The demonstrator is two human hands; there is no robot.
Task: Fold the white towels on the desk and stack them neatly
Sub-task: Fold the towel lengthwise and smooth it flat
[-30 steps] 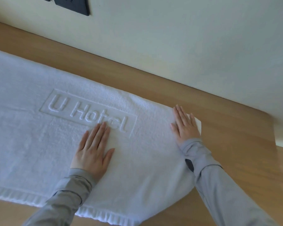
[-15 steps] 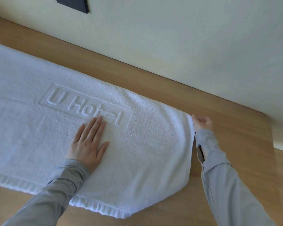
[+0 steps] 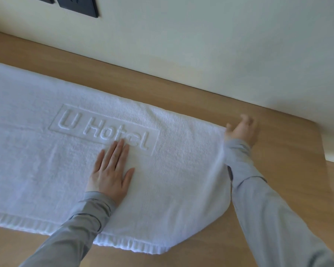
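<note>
In the head view, the white towel (image 3: pixel 46 151) is lying spread across the wooden desk (image 3: pixel 289 170), its ribbed hem (image 3: pixel 123 245) running along the near side and its left end passing out of frame. The left hand (image 3: pixel 110 174) is pressing flat on it just below the embossed "U Hotel" logo (image 3: pixel 102 128), fingers straight and close together. The right hand (image 3: pixel 241 132) is sitting at the towel's far right corner, blurred; I cannot tell whether it is pinching the cloth.

The right edge seems to be lifting against the sleeve. With a weak hold on only one corner, the fold risks coming over skewed and the rounded near corner bunching underneath.

No container is showing here.
</note>
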